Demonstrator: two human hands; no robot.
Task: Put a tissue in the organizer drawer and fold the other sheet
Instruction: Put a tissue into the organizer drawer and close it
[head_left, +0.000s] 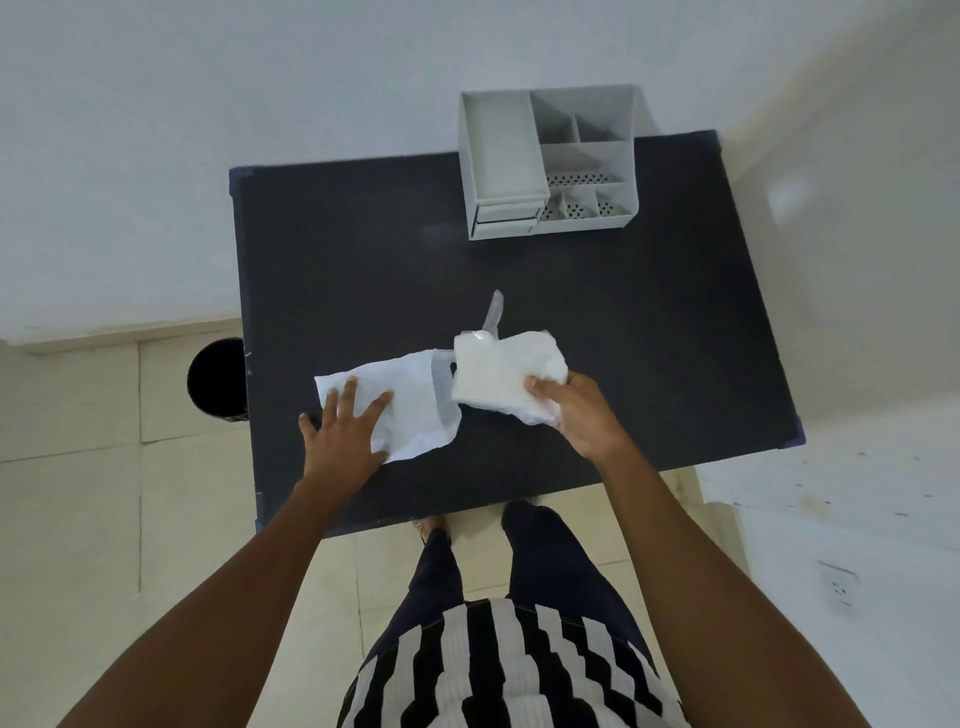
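Left hand (345, 431), fingers spread, pins the flat tissue sheet (410, 410) mid-frame; right hand (576, 415) pinches what looks like a tissue pack (501, 376). Lifting could drag the thin sheet askew; the organizer (545, 161) sits upper right, drawers closed.

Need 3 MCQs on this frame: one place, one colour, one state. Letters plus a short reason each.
1. Where does the organizer stand on the table?
A. near edge
B. far edge, right of centre
C. left corner

2. What colour is the table top?
A. black
B. white
C. wooden brown

3. What is the left hand doing?
A. lying flat on the tissue sheet
B. pulling a drawer
C. hanging off the table

Key: 1 B, it sits at the far edge by the wall. 2 A, the surface is black. 3 A, its fingers are spread on the flat sheet, while the right hand grips the tissue pack.
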